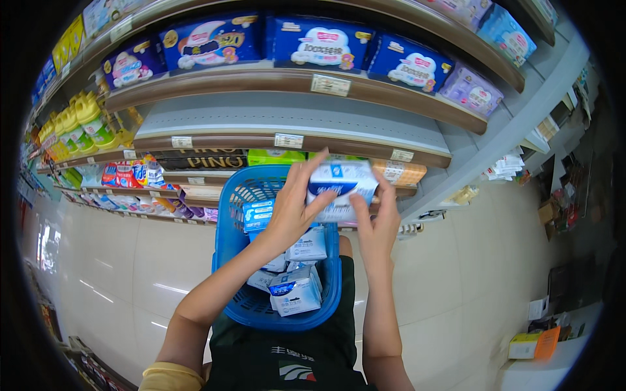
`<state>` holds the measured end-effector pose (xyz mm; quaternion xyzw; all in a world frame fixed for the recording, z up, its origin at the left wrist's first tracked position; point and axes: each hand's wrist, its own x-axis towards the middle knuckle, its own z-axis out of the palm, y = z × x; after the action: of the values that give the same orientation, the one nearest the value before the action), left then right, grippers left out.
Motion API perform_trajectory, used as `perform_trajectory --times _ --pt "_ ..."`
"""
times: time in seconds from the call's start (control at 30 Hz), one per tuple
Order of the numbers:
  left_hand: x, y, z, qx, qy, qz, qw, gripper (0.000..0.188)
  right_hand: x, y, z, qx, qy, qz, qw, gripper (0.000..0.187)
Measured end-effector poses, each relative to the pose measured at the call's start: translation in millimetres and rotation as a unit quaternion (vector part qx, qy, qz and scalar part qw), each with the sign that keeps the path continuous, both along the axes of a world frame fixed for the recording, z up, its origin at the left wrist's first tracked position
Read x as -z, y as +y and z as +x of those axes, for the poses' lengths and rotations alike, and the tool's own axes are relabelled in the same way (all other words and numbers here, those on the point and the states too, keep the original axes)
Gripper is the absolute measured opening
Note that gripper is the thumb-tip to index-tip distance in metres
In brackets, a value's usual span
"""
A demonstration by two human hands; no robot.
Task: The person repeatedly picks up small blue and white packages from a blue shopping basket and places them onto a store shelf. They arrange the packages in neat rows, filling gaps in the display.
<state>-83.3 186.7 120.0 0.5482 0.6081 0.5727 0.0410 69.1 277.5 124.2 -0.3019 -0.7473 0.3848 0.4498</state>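
Between my two hands is a white-and-blue soft package (pixel 343 179), which looks like a pack of sanitary pads, held up in front of the shelves. My left hand (pixel 301 195) grips its left side, thumb across the front. On its right side, my right hand (pixel 380 212) has fingers wrapped behind and the thumb on the front. Below them a blue plastic basket (pixel 225 287) rests against my lap. Several similar white-and-blue packs (pixel 295 294) lie loose inside it, along with a light-blue pack (pixel 259 215). My left forearm crosses over the basket and hides part of its contents.
A grey shelf (pixel 287 117) with a brown front edge runs ahead of me. Dark blue packs (pixel 323 44) line the shelf above. Yellow bottles (pixel 94 120) stand at the left. Lower shelves hold a green pack (pixel 277 156) and an orange pack (pixel 398 173). Pale floor tiles (pixel 450 293) lie below.
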Motion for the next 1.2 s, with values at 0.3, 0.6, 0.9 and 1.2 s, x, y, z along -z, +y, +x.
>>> perform_trajectory --times 0.3,0.6,0.9,1.2 --pt "89 -76 5 -0.014 -0.101 -0.113 0.988 0.034 50 -57 9 -0.042 -0.183 0.070 0.980 0.031" --pt "132 -92 13 -0.001 -0.154 -0.198 0.968 0.035 87 -65 16 -0.043 -0.240 0.121 0.962 0.025" --pt "151 -89 15 -0.004 -0.144 -0.184 0.972 0.028 93 -70 14 -0.055 -0.274 0.153 0.948 0.039" --pt "144 -83 13 -0.035 0.010 -0.212 0.977 0.029 93 -66 13 -0.074 -0.291 0.165 0.939 0.042"
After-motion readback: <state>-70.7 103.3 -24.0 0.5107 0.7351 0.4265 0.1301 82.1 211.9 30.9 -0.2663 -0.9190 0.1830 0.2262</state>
